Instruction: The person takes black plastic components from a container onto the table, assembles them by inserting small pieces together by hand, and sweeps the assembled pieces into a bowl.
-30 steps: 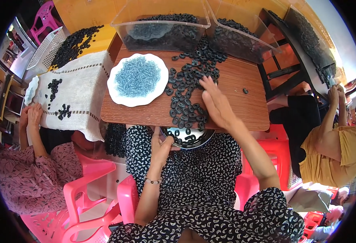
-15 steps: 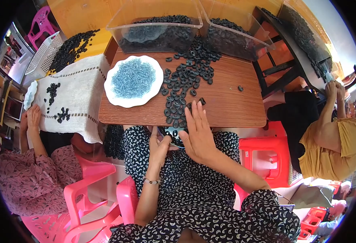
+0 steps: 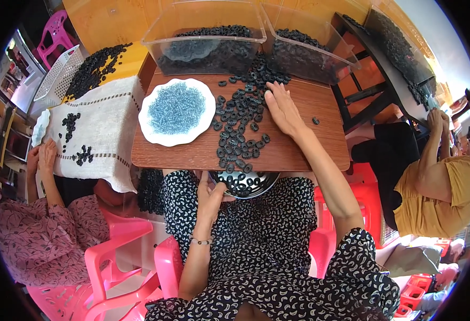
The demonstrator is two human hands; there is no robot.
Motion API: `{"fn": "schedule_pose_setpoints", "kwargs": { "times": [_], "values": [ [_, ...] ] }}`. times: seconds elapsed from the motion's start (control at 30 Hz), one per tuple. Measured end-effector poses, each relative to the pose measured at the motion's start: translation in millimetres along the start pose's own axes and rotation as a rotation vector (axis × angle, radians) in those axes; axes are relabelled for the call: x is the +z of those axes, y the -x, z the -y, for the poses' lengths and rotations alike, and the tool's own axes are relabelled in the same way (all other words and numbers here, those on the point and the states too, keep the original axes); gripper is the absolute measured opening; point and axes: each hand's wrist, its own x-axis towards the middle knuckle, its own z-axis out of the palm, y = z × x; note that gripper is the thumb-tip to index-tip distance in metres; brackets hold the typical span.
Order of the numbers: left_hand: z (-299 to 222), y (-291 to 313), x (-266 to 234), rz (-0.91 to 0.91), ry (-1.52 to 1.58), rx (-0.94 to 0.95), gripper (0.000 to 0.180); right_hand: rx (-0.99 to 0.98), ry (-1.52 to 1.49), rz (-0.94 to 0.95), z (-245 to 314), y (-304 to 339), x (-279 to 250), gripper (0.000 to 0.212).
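Note:
Below the table's front edge, my left hand [image 3: 209, 200] grips the rim of a shiny metal bowl [image 3: 270, 185] at my lap, thumb on top. Several black ring-shaped pieces lie in the bowl. My right hand [image 3: 284, 111] is on the brown table beside the far part of a strip of small black ring-shaped pieces [image 3: 240, 119], its fingers stretched out and its edge toward them. The strip runs from the clear bins to the front edge. To its left stands a white scalloped plate [image 3: 145, 124] of pale blue beads [image 3: 176, 108].
Two clear plastic bins [image 3: 208, 67] of black pieces stand at the table's back. One loose piece [image 3: 316, 121] lies to the right. At left, a person's hands [image 3: 45, 155] rest near a cloth-covered table [image 3: 104, 112]; another person [image 3: 433, 182] works at right.
My right hand has moved from the front edge to the far part of the strip, uncovering the bowl and the pieces in it. My left hand stays on the bowl.

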Motion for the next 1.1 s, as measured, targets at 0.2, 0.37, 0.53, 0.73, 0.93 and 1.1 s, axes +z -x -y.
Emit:
{"fn": "schedule_pose_setpoints", "kwargs": {
  "times": [0.2, 0.37, 0.53, 0.73, 0.93, 1.1],
  "values": [
    [-4, 0, -7, -0.020, 0.002, 0.013, 0.062, -0.026, 0.082, 0.023, 5, 17, 21, 0.078],
    [-5, -4, -11, -0.032, 0.004, 0.024, 0.066, -0.063, 0.136, -0.018, 32, 55, 32, 0.070],
    [-1, -5, -15, -0.020, -0.011, 0.008, 0.073, -0.054, 0.119, -0.047, 62, 92, 40, 0.070],
    [-7, 1, -14, -0.013, -0.011, 0.038, 0.068, -0.013, 0.092, -0.042, 92, 125, 54, 0.076],
    [-13, 7, -19, -0.069, 0.000, 0.058, 0.071, -0.024, 0.084, -0.024, 110, 145, 61, 0.076],
    [-11, 7, -24, -0.065, 0.010, 0.076, 0.076, -0.056, 0.042, -0.009, 124, 159, 73, 0.073]
  ]
}}
